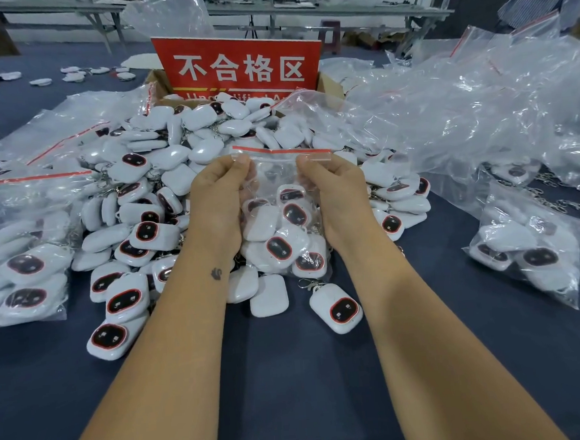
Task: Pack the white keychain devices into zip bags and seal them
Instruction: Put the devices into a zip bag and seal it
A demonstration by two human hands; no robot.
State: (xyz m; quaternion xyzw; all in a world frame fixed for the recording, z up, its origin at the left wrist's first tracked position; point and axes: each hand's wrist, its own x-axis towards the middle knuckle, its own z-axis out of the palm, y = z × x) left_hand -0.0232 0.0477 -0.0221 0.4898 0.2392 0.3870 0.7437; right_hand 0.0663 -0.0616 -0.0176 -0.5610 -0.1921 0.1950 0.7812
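**Filled zip bag held up by its red seal strip**

Above the near edge of a big heap of white keychain devices (161, 167), both hands hold one clear zip bag (283, 220) upright by its top. The left hand (216, 190) pinches the left end of the red seal strip (282, 150) between thumb and curled fingers (241, 161); the right hand (334, 185) pinches the right end the same way. The bag hangs between the two wrists, its lower half packed with several white devices showing dark, red-ringed faces, and its bottom rests against the heap.

The heap lies on a dark blue table (293, 391). One loose device with a metal clasp (336, 307) lies just in front of the bag. Filled bags sit to the left (20, 266) and to the right (527, 248), well apart from the hands. A drift of empty clear bags (479, 103) spreads across the right side. Behind the heap stands a cardboard box (329, 83) with a red sign (240, 65) bearing white characters.
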